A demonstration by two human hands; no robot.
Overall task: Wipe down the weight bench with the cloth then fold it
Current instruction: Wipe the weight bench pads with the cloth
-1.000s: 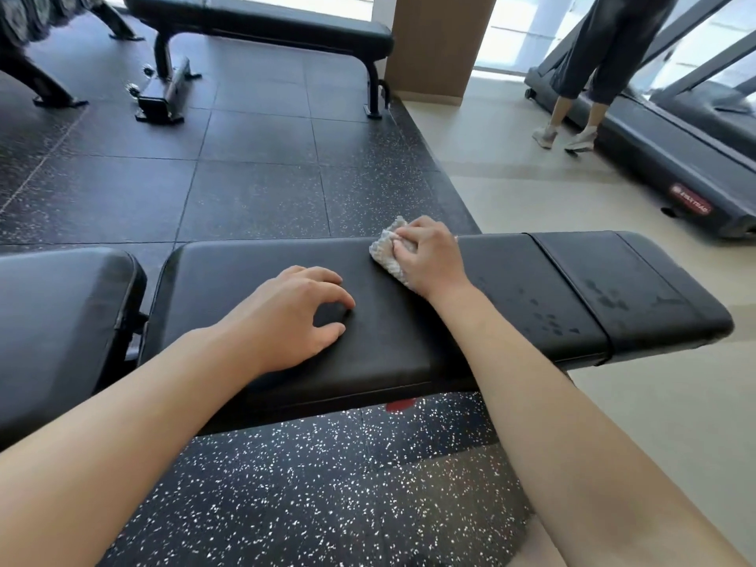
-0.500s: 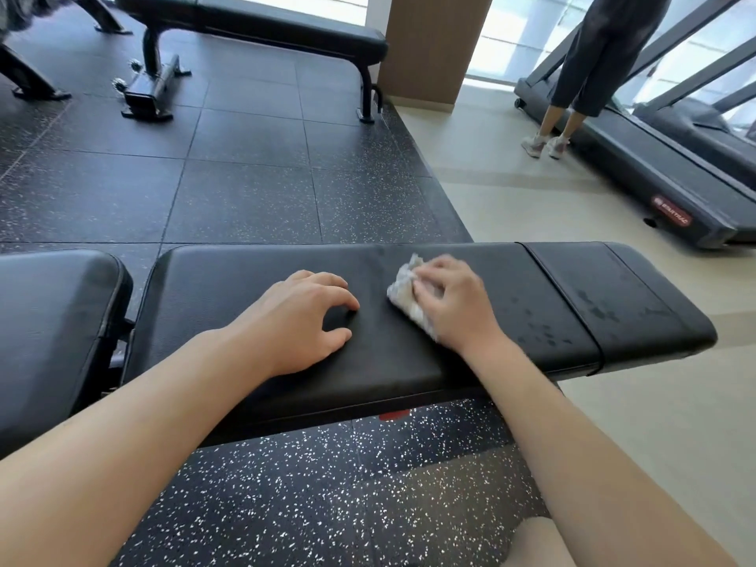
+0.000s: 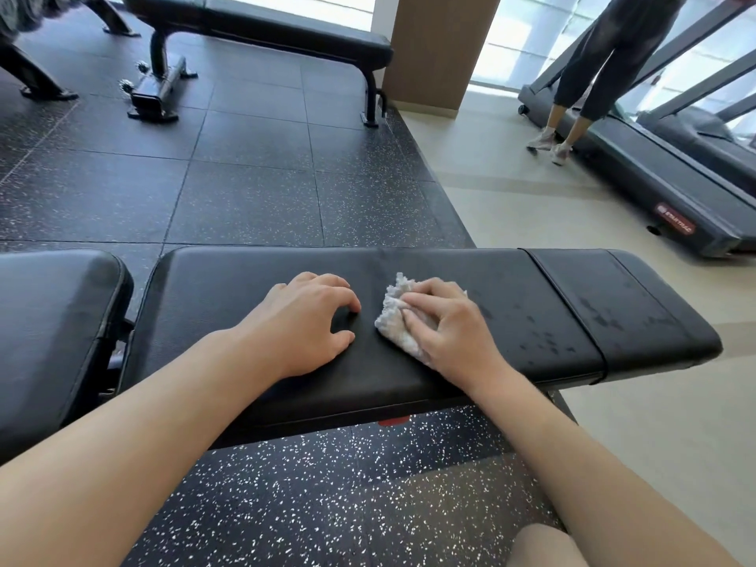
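Two hands work the weight bench (image 3: 450, 276): the right hand (image 3: 450, 329) bunches a soft, light cloth (image 3: 394, 321) in curled fingers at mid-pad, the left hand (image 3: 304, 321) braces empty at its 9 o'clock; gathered folds likely offer the surest hold.

Two hands (image 3: 304, 321) (image 3: 454, 327), one cloth (image 3: 394, 317), two benches (image 3: 450, 276) (image 3: 262, 28) (both black), two treadmills (image 3: 671, 198) (image 3: 703, 145)
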